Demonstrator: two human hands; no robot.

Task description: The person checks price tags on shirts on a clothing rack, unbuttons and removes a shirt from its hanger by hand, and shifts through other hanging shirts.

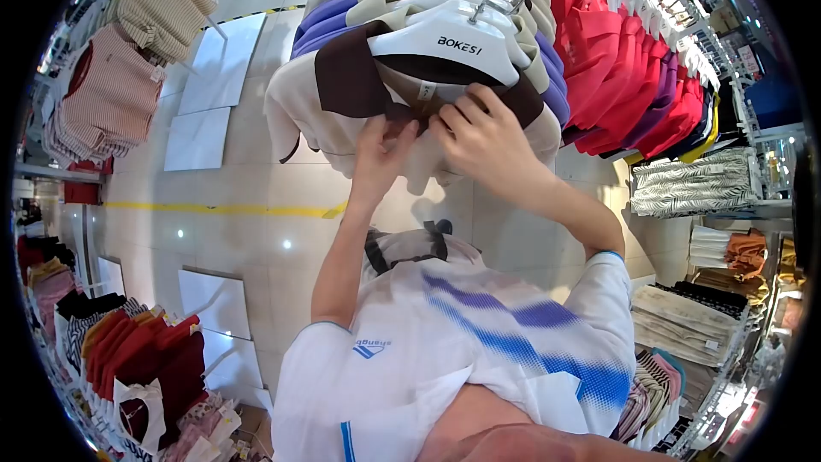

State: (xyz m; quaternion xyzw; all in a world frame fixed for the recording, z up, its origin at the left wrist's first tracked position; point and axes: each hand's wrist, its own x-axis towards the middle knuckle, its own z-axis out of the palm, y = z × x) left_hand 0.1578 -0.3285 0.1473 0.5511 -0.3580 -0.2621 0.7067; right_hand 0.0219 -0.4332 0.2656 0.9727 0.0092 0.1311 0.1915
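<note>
A cream polo shirt (299, 107) with a dark brown collar (344, 77) hangs on a white hanger (453, 41) lettered BOKESI, at the front of a rack. Both of my hands are at its neck opening. My left hand (383, 147) pinches the lower left of the collar near the placket. My right hand (479, 130) has its fingers bent over the right side of the collar, close to the left hand. A small neck label (426, 91) shows inside the shirt. The fabric between my fingertips is partly hidden.
Behind hang several more cream and purple shirts (327, 13) on metal hooks. Red shirts (590, 60) crowd the rack at right. Striped tops (109, 90) hang at left, dark red garments (141, 359) at lower left. White boards (197, 139) and yellow tape (214, 208) lie on the tiled floor.
</note>
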